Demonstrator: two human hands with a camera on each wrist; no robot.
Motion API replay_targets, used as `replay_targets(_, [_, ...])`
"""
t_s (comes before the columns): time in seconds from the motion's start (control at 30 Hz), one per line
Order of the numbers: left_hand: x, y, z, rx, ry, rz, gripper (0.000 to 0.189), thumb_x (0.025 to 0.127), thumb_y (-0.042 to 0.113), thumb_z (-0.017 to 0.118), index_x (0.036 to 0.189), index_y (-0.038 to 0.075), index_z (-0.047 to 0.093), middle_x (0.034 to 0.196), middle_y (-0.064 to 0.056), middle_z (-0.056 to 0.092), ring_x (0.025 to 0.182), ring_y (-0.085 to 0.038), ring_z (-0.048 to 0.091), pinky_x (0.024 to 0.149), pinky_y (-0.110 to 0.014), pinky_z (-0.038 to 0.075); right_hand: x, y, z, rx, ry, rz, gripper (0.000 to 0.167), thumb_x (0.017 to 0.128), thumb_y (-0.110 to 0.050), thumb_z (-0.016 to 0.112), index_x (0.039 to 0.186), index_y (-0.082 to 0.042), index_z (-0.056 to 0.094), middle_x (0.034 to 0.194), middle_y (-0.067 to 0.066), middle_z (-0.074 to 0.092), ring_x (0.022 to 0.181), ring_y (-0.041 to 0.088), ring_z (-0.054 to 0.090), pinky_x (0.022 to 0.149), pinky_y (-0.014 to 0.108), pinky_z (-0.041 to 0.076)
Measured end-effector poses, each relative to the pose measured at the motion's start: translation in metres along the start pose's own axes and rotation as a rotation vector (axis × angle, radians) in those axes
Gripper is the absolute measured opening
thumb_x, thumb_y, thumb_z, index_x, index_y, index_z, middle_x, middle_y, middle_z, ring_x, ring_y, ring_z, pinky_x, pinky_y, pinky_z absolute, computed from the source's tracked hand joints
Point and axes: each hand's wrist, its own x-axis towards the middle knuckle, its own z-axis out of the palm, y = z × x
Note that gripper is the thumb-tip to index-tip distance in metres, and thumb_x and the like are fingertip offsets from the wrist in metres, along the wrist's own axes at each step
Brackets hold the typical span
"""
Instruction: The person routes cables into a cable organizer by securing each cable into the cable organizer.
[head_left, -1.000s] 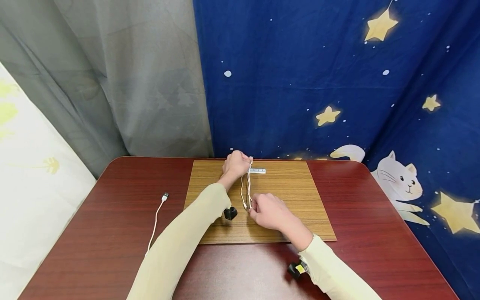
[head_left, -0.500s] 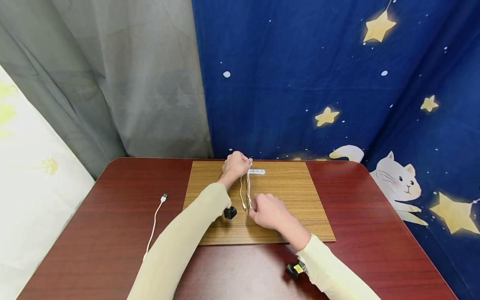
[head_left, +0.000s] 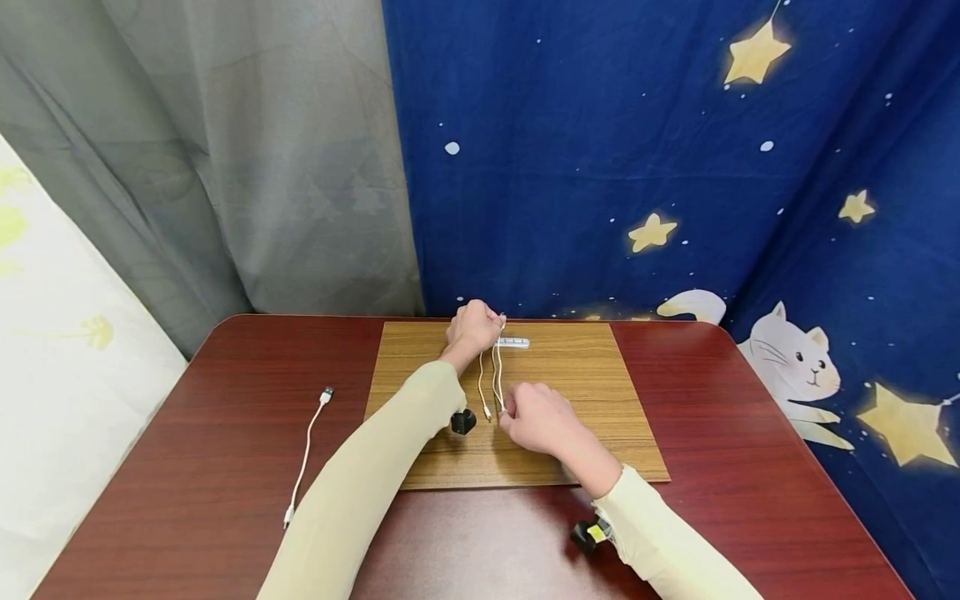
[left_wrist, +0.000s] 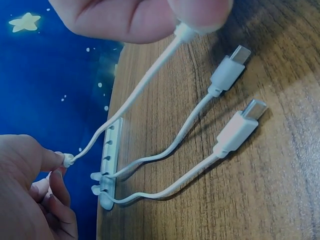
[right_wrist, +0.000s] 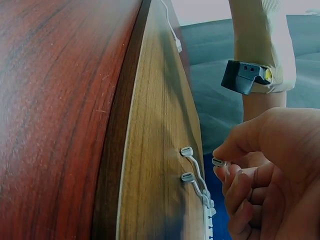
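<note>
Left hand (head_left: pixel 472 327) pinches white cable (left_wrist: pixel 149 75), right hand (head_left: pixel 538 421) its plug (right_wrist: pixel 218 162) | strung near clip strip (left_wrist: pixel 111 150), gap hard to judge | risk: overtight pull could slip plug, snag neighbouring cables (left_wrist: pixel 235 133)

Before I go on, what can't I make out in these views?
Left wrist: most of the plug on the held cable, covered by the right hand.
Right wrist: much of the left hand, behind the right.
Right wrist: one end of the loose cable, cut off by the top edge.
Head: the cable holder's slots, too small to count.
</note>
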Motion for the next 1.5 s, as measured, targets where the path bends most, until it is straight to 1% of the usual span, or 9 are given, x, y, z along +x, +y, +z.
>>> replay_targets(0.13, [0.001,0.002,0.0,0.007,0.001,0.002,0.022,0.097,0.037,0.068,0.083,0.02,0.072,0.089,0.002,0.067,0.081,-0.022,0.062,0.073,-0.042,0.049,0.0,0.001,-0.003,0.002,-0.001,0.004,0.022,0.087,-0.02,0.071,0.071,-0.018,0.055,0.065,-0.002,0.053,0.061,0.018,0.052,0.055,0.038,0.042])
replay_targets(0.3, [0.003,0.003,0.0,0.01,0.005,0.013,0.022,0.097,0.037,0.068,0.082,0.021,0.071,0.087,0.003,0.067,0.079,-0.02,0.062,0.072,-0.041,0.049,0.002,0.003,-0.003,-0.007,-0.008,0.027,0.023,0.088,-0.021,0.071,0.072,-0.018,0.055,0.065,-0.002,0.053,0.061,0.019,0.052,0.055,0.038,0.041])
replay_targets(0.63, [0.005,-0.002,0.007,0.002,-0.009,0.0,0.021,0.097,0.036,0.068,0.085,0.019,0.073,0.093,0.001,0.069,0.085,-0.021,0.064,0.075,-0.042,0.05,0.002,0.004,-0.005,-0.066,-0.038,0.076,0.024,0.087,-0.024,0.071,0.071,-0.019,0.054,0.067,-0.001,0.054,0.063,0.02,0.053,0.056,0.041,0.042])
replay_targets(0.83, [0.003,-0.001,0.008,-0.004,-0.005,0.005,0.021,0.097,0.035,0.069,0.085,0.018,0.072,0.094,0.0,0.068,0.087,-0.024,0.064,0.077,-0.045,0.05,0.002,0.003,-0.005,-0.087,-0.052,0.094,0.028,0.087,-0.024,0.071,0.067,-0.018,0.052,0.065,0.0,0.051,0.061,0.021,0.051,0.055,0.04,0.041])
replay_targets(0.93, [0.002,0.0,0.009,0.001,-0.006,0.005,0.02,0.097,0.034,0.069,0.085,0.018,0.072,0.095,-0.001,0.069,0.088,-0.024,0.065,0.077,-0.045,0.05,0.004,0.001,-0.003,-0.103,-0.07,0.096,0.031,0.087,-0.024,0.07,0.064,-0.017,0.052,0.062,0.0,0.049,0.06,0.02,0.05,0.054,0.039,0.041])
replay_targets(1.07, [0.004,-0.001,0.01,0.022,-0.015,-0.004,0.02,0.097,0.035,0.068,0.086,0.018,0.072,0.097,-0.001,0.069,0.091,-0.025,0.065,0.078,-0.045,0.05,0.005,-0.001,0.001,-0.104,-0.089,0.091,0.03,0.088,-0.023,0.071,0.064,-0.017,0.052,0.062,0.0,0.05,0.058,0.019,0.05,0.054,0.038,0.042])
replay_targets(1.27, [0.005,-0.001,0.011,0.03,-0.012,-0.003,0.02,0.096,0.034,0.069,0.085,0.018,0.072,0.097,-0.001,0.069,0.09,-0.025,0.065,0.078,-0.045,0.05,0.005,-0.001,0.006,-0.097,-0.067,0.074,0.032,0.088,-0.021,0.071,0.063,-0.017,0.051,0.06,0.0,0.048,0.056,0.019,0.049,0.051,0.038,0.041])
replay_targets(1.5, [0.005,-0.002,0.012,0.024,-0.007,0.012,0.021,0.097,0.034,0.069,0.085,0.017,0.071,0.095,-0.002,0.068,0.089,-0.025,0.065,0.077,-0.045,0.05,0.005,0.001,0.008,-0.101,-0.058,0.059,0.036,0.089,-0.023,0.071,0.062,-0.018,0.048,0.058,-0.002,0.044,0.055,0.018,0.048,0.05,0.037,0.04])
